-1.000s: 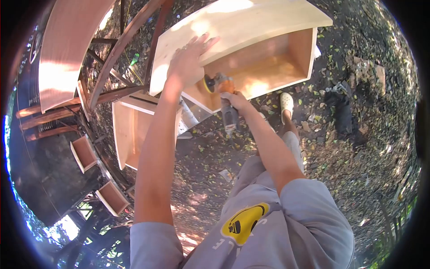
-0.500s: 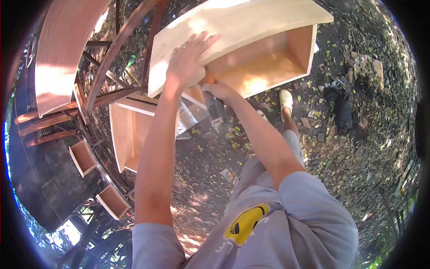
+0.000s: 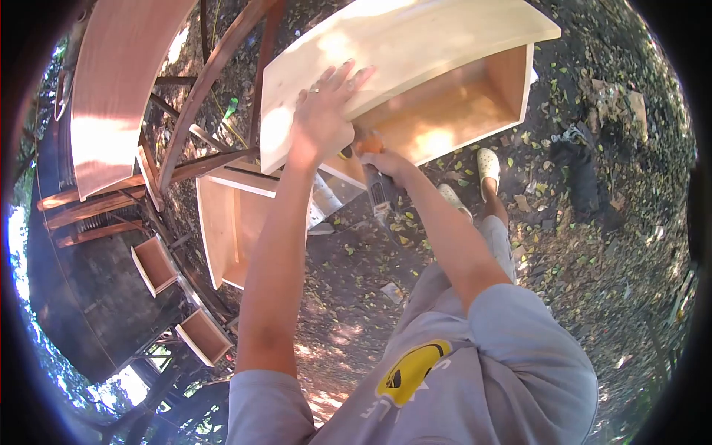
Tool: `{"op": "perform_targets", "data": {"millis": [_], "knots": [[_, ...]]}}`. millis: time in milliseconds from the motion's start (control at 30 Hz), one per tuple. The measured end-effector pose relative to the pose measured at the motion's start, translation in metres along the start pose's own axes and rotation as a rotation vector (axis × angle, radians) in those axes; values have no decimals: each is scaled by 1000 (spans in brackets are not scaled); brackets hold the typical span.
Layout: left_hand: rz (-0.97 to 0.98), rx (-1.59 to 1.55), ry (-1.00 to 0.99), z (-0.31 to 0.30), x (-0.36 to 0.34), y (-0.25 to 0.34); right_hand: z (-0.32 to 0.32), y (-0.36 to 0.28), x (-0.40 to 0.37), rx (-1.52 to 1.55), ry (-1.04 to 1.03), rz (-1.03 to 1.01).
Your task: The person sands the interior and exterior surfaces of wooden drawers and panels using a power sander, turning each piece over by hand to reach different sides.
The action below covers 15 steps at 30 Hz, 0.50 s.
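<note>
My left hand (image 3: 325,119) lies with fingers spread on the pale wooden front panel of a large drawer (image 3: 423,44). The drawer's box stands open to the right, sunlight falling on its inside. Just below that hand, my right hand (image 3: 391,163) is wrapped round a grey and orange power tool (image 3: 380,189). The tool's upper end sits by the drawer's lower left corner, partly hidden behind my hands, so its exact kind cannot be made out. Another wooden drawer (image 3: 245,222) is beneath my left forearm.
A long curved wooden panel (image 3: 119,104) rests on brown timber beams (image 3: 211,89) at the left. Two small drawers (image 3: 154,265) stand lower left by a dark surface. Leaf-strewn soil (image 3: 445,245) and a dark cloth heap (image 3: 578,178) are at the right.
The whole view has shifted slightly, so things appear a little further right. My left hand stays on the panel and my right hand keeps its hold on the tool.
</note>
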<state>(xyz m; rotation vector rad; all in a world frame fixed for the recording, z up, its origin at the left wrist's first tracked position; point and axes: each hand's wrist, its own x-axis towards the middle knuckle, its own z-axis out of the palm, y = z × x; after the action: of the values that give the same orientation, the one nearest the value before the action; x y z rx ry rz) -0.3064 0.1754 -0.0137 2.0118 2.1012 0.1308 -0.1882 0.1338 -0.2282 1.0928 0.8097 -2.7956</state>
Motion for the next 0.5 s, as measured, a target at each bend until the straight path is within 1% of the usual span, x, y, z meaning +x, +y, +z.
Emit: {"op": "perform_targets", "data": {"millis": [100, 200, 300, 367, 500], "knots": [[-5, -37, 0, 1, 2, -1, 20, -28, 15, -35, -85, -183], [-20, -33, -9, -4, 2, 0, 40, -45, -16, -74, -74, -223], [-18, -35, -15, -5, 6, -3, 35, -10, -51, -29, 69, -178], [-22, -37, -23, -5, 7, -3, 16, 26, -56, 74, 60, 16], [-24, -19, -34, -4, 8, -4, 15, 31, -65, 58, 20, -30]]}}
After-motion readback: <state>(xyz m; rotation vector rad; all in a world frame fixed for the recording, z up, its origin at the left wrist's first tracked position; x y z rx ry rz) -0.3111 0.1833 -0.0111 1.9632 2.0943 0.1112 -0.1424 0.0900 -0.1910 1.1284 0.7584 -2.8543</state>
